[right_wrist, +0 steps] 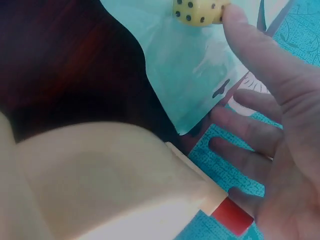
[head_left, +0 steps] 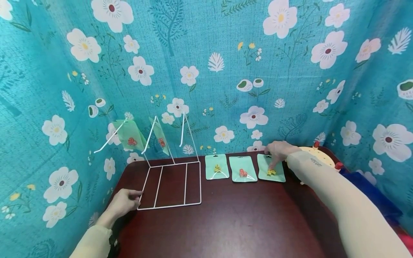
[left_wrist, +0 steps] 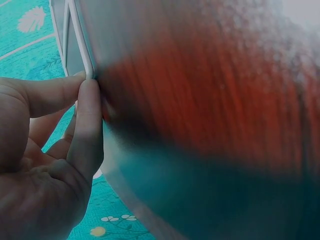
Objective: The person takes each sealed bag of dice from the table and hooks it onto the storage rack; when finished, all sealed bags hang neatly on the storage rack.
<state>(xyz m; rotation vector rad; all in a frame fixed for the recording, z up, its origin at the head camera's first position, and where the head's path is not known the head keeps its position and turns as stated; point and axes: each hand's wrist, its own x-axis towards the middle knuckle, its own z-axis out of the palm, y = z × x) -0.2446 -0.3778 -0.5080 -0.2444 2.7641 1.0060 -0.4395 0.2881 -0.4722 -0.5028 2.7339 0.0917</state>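
Observation:
At the left, my left hand (head_left: pixel 124 202) pinches the front left corner of a white wire display rack (head_left: pixel 169 205) between thumb and fingers; the left wrist view shows the fingertips on the white wire (left_wrist: pixel 82 40). Two green pouches with red dice, one pouch (head_left: pixel 131 134) at the left and another pouch (head_left: pixel 160 136) in the middle, hang on the rack's hooks. My right hand (head_left: pixel 278 152) reaches over the rightmost pouch of yellow dice (head_left: pixel 262 166). In the right wrist view the thumb touches the pouch beside a yellow die (right_wrist: pixel 195 12), with the other fingers spread past its top edge.
Beside that pouch lie a pouch of red dice (head_left: pixel 237 168) and another pouch of yellow dice (head_left: pixel 211 166). A round cream-coloured object with red-tipped legs (head_left: pixel 322 156) stands at the back right, near something blue (head_left: pixel 368 190). Floral cloth (head_left: pixel 206 89) surrounds the dark table (head_left: pixel 226 222).

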